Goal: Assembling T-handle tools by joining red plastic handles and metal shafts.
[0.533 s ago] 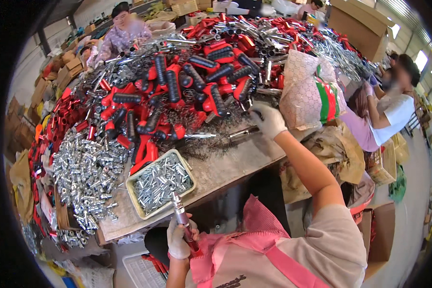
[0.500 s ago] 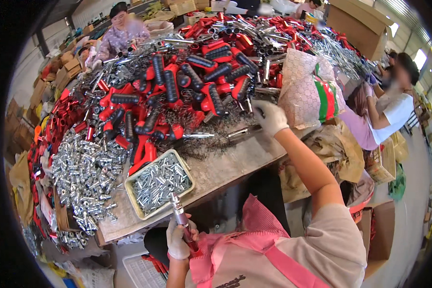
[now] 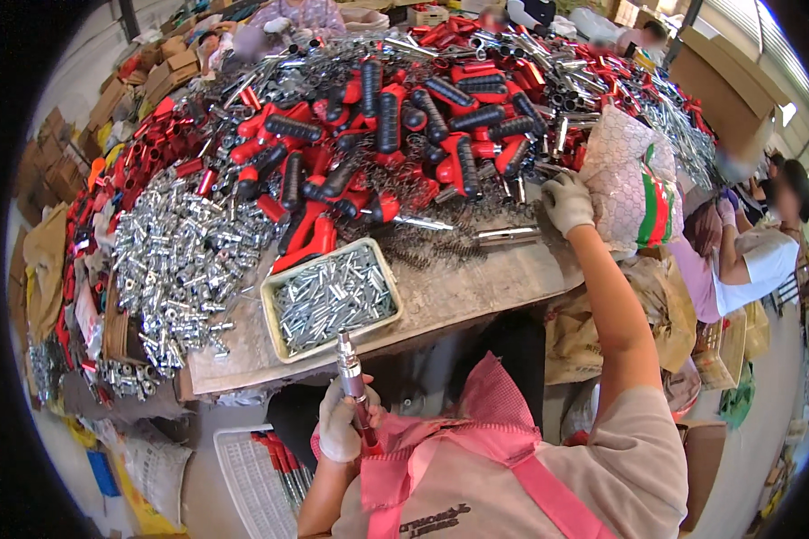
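A smooth silver-and-red tube (image 3: 353,384) is being clamped in the grip of the left hand (image 3: 337,427), near the pink apron (image 3: 490,397). Its long body is being pointed forward, silver end toward a cream plastic tray (image 3: 272,314). Thin metal pins (image 3: 333,296) are being held inside. How the right hand (image 3: 568,204) is being closed cannot be told.

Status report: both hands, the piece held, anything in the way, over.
Left hand closed around red-and-silver tube, silver end away from body. Right hand at worktable, grip unclear. Patterned bag close beside it.
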Tool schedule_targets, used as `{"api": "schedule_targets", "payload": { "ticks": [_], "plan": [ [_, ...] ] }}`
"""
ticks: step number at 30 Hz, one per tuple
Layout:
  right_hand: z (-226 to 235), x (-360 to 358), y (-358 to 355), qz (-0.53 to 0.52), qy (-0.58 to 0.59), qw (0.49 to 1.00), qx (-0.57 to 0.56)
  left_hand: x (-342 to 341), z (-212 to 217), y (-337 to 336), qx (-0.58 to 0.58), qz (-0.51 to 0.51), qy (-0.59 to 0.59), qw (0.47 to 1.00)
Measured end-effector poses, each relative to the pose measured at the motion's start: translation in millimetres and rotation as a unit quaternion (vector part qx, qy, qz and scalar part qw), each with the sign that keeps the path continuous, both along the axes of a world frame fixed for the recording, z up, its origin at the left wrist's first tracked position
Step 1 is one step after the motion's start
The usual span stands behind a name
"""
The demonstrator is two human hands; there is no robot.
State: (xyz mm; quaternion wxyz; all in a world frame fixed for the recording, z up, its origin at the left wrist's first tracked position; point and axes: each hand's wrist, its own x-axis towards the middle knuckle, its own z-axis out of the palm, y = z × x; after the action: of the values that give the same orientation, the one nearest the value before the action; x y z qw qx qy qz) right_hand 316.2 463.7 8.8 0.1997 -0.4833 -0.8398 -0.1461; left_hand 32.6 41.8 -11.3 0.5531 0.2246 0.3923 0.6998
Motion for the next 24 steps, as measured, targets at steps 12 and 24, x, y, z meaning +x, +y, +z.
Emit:
{"api": "schedule_targets", "payload": {
  "ticks": [12, 24],
  "plan": [
    [26, -47, 23, -0.012, 0.155, 0.988, 0.019, -28, -9, -33, 0.047, 0.082, 0.034, 0.995],
    [73, -367, -171, 0.511, -0.051, 0.836, -0.196, -43, -17, -63, 0.116, 0.047, 0.028, 0.992]
  ]
}}
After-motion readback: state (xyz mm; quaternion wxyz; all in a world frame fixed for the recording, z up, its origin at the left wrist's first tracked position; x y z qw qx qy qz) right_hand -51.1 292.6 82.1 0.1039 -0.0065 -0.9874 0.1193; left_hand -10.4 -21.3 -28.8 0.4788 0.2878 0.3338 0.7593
